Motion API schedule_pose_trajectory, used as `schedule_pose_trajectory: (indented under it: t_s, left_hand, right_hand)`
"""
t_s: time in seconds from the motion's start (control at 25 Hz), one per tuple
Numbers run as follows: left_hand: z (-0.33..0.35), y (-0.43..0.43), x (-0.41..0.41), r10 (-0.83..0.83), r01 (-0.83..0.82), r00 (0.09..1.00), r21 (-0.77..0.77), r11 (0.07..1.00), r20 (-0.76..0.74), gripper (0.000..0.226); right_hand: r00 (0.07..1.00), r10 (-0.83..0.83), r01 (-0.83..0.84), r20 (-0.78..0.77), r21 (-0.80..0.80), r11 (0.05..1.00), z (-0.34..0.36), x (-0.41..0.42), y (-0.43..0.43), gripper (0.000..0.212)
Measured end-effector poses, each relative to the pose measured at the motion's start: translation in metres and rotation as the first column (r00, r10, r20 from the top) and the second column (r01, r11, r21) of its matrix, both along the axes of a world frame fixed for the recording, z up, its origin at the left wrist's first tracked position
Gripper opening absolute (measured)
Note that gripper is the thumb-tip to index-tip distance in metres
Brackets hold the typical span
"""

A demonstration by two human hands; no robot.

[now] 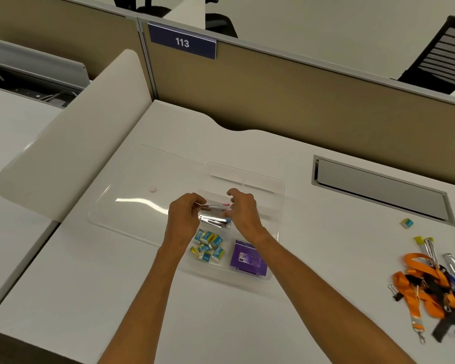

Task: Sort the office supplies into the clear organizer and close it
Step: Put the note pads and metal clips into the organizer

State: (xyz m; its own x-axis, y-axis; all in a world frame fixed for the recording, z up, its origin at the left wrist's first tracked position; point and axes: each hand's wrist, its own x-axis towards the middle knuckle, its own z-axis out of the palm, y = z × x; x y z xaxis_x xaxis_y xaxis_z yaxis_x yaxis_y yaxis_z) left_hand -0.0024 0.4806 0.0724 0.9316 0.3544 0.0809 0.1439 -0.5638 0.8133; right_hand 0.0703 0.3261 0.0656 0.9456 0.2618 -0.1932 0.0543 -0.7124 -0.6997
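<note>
The clear organizer lies open on the white desk, its lid flat to the left. My left hand pinches the metal end of a slim silver stapler with a pink tip, held level over a middle compartment. My right hand hovers at the pink tip, thumb and forefinger curved and apart around it. Just beneath lies a silver stapler with a blue end. Several blue and yellow erasers fill the front left compartment. A purple box sits in the front right one.
At the desk's right lies a heap of orange lanyards with binder clips and more staplers. One loose eraser sits near a grey cable hatch. A beige partition stands behind, a white divider on the left.
</note>
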Motion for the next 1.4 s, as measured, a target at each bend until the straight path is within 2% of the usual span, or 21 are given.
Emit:
schedule_pose_trajectory:
  t_s: [0.16,0.32,0.48,0.68,0.84,0.96,1.12,1.24,1.32,1.4]
  left_hand:
    - [0.000,-0.020,0.004,-0.027,0.028,1.000,0.012,1.000,-0.012,0.020]
    - [0.004,-0.059,0.003,-0.077,0.076,0.997,-0.048,0.996,-0.029,0.020]
    - [0.005,-0.127,0.007,-0.226,0.228,0.973,-0.053,0.972,0.041,0.018]
    - [-0.008,-0.220,0.011,-0.351,0.355,0.933,-0.055,0.933,0.074,0.018]
    - [-0.026,-0.291,0.014,-0.503,0.500,0.865,0.088,0.861,0.007,0.027]
    - [-0.049,-0.335,0.019,-0.590,0.600,0.800,0.180,0.780,-0.112,0.040]
    - [-0.080,-0.370,0.019,-0.593,0.678,0.735,0.332,0.657,-0.329,0.059]
    - [-0.091,-0.381,0.016,-0.557,0.693,0.721,0.403,0.598,-0.412,0.066]
    - [-0.094,-0.384,0.018,-0.540,0.702,0.711,0.403,0.587,-0.451,0.069]
    - [-0.096,-0.382,0.019,-0.538,0.718,0.695,0.424,0.552,-0.476,0.073]
  right_hand:
    - [0.994,-0.097,0.091,0.047,0.106,0.990,0.014,0.006,-0.039,0.046]
    - [0.966,-0.235,0.208,0.106,0.218,0.954,0.025,-0.004,-0.114,0.029]
    - [0.914,-0.393,0.370,0.103,0.189,0.910,0.021,-0.023,-0.208,0.020]
    - [0.853,-0.517,0.508,0.070,0.112,0.854,0.005,-0.045,-0.320,0.022]
    - [0.795,-0.605,0.599,0.046,0.092,0.795,-0.007,-0.064,-0.400,0.025]
    - [0.747,-0.662,0.659,0.052,0.069,0.749,-0.016,-0.074,-0.457,0.022]
    - [0.642,-0.754,0.760,0.136,0.010,0.649,-0.015,-0.072,-0.524,0.015]
    - [0.562,-0.790,0.821,0.247,-0.052,0.568,-0.017,-0.057,-0.566,0.015]
    - [0.580,-0.761,0.813,0.291,-0.152,0.562,-0.019,-0.043,-0.587,0.023]
    - [0.648,-0.702,0.761,0.297,-0.279,0.585,-0.021,-0.027,-0.600,0.034]
